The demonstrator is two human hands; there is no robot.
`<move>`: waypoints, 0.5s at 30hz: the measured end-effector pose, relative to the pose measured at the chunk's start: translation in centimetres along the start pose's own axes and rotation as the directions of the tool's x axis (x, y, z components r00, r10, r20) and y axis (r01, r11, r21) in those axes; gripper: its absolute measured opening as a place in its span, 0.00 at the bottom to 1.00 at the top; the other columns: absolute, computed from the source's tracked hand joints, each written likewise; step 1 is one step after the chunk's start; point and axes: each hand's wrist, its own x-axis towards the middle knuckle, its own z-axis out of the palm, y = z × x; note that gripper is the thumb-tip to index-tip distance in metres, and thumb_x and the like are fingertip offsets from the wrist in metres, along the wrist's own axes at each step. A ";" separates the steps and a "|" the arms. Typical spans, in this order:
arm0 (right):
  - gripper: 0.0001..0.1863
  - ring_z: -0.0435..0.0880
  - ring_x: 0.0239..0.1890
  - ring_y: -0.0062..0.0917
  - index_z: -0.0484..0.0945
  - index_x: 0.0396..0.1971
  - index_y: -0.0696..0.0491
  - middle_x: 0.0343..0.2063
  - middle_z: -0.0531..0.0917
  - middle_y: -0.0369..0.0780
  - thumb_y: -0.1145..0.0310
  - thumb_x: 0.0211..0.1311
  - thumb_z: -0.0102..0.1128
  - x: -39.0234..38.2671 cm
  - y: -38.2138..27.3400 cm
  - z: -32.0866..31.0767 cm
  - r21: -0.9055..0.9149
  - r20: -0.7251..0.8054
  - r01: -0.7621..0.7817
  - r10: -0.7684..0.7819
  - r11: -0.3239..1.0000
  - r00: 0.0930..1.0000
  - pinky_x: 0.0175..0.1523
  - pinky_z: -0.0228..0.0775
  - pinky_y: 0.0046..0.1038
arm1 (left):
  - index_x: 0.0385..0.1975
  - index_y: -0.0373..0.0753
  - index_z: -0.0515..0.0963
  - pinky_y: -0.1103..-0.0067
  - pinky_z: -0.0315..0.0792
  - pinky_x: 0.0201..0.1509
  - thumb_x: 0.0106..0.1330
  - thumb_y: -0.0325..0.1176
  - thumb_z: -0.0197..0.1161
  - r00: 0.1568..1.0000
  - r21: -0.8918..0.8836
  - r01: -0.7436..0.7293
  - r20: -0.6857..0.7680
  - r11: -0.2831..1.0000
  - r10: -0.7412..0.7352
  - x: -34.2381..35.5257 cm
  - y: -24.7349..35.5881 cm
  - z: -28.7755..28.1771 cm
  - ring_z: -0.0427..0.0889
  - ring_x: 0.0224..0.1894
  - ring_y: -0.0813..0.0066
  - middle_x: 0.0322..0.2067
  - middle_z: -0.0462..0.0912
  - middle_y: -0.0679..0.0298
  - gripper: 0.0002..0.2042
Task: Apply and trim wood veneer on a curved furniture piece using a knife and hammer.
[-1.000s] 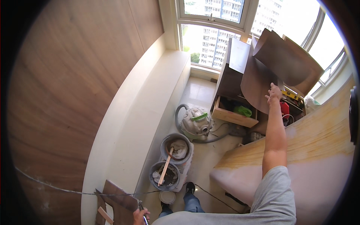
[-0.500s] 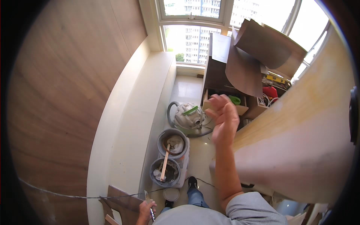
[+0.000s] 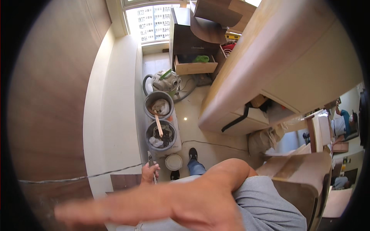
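Observation:
My left hand [image 3: 148, 173] is closed around a utility knife [image 3: 150, 158], with its narrow blade pointing up and away from me. Close to the camera, my right hand [image 3: 181, 204] stretches across the lower part of the view toward the left. Its fingers are extended, slightly blurred at the tips, and hold nothing that I can see. It hides part of my lap and the space below my left hand. Just beyond the knife is a grey bucket [image 3: 172, 144] with a dark mix inside. A wooden stick [image 3: 158, 125] rests across its rim and that of a second grey bucket [image 3: 168, 97].
A lidded tub [image 3: 173, 162] stands by my feet. Farther off are a vacuum cleaner [image 3: 163, 81] and a pulled-out drawer [image 3: 196, 68]. A black cable [image 3: 83, 178] crosses a long white ledge [image 3: 115, 115]. Two people [image 3: 341, 125] appear at far right.
My right hand has swung from raised ahead of me to close before the camera, pointing left. The view has turned rightward, revealing the room at right. My left hand keeps the knife.

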 end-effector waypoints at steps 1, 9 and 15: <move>0.79 0.75 0.66 0.49 0.59 0.76 0.53 0.71 0.64 0.58 0.22 0.18 0.73 -0.5 -0.7 1.8 -0.058 0.046 -0.039 0.042 0.998 0.998 0.63 0.76 0.45 | 0.48 0.39 0.75 0.76 0.74 0.21 0.65 0.38 0.68 0.994 0.124 0.005 0.107 0.992 -0.018 -1.6 2.5 1.8 0.77 0.18 0.76 0.29 0.82 0.62 0.16; 0.37 0.77 0.65 0.45 0.67 0.68 0.64 0.67 0.73 0.53 0.74 0.60 0.73 -5.5 2.8 5.1 -0.952 -0.306 -0.284 -0.316 0.114 0.898 0.71 0.65 0.41 | 0.44 0.38 0.76 0.77 0.72 0.20 0.64 0.37 0.68 0.941 0.158 -0.046 0.339 0.986 -0.011 -5.6 -1.4 -0.6 0.76 0.18 0.77 0.28 0.82 0.63 0.13; 0.30 0.79 0.63 0.31 0.71 0.67 0.61 0.60 0.80 0.48 0.68 0.67 0.68 -17.8 2.9 8.7 -0.400 -0.849 -0.742 0.087 0.538 0.521 0.66 0.70 0.32 | 0.43 0.38 0.75 0.76 0.74 0.21 0.66 0.35 0.64 0.898 0.203 0.019 0.426 0.979 -0.106 -6.5 -5.9 3.4 0.79 0.21 0.75 0.28 0.81 0.63 0.12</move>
